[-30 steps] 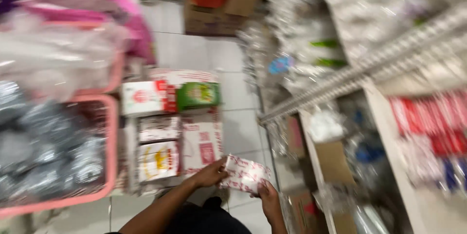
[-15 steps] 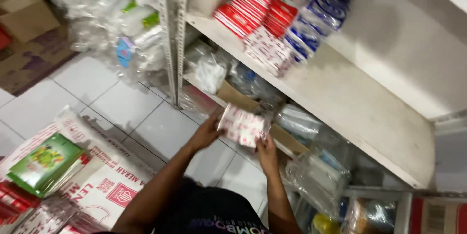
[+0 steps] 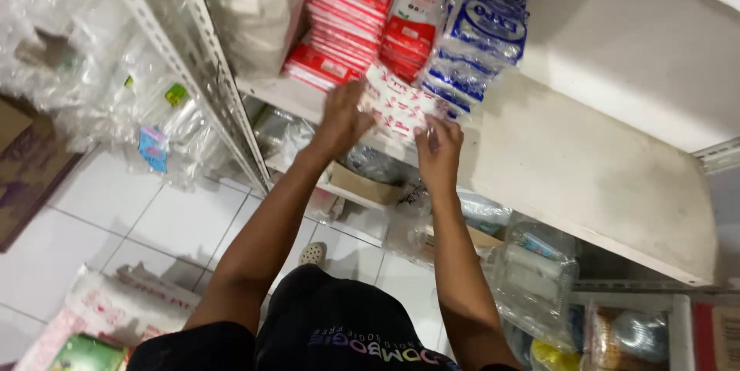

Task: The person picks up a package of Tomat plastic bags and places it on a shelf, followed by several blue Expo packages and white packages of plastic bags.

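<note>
Both my hands hold a small white packet with a red pattern (image 3: pixel 401 105) at the front edge of a white shelf (image 3: pixel 586 163). My left hand (image 3: pixel 344 117) grips its left end, my right hand (image 3: pixel 438 144) its lower right end. The packet sits just in front of a stack of red and white packets (image 3: pixel 339 16) and a stack of blue and white packets (image 3: pixel 482 28), below a red and white pack (image 3: pixel 412 9) standing between them.
A grey slotted metal upright (image 3: pixel 200 55) stands left of the shelf. Clear plastic bags (image 3: pixel 100 55) hang at the left. Lower shelves hold a cardboard box (image 3: pixel 362 184) and clear plastic containers (image 3: pixel 536 278). Printed sacks (image 3: pixel 116 309) lie on the white tiled floor.
The view has swung from the floor goods up to the shelf. My hands have carried the packet up from near the floor to the shelf edge by the stacked packets.
</note>
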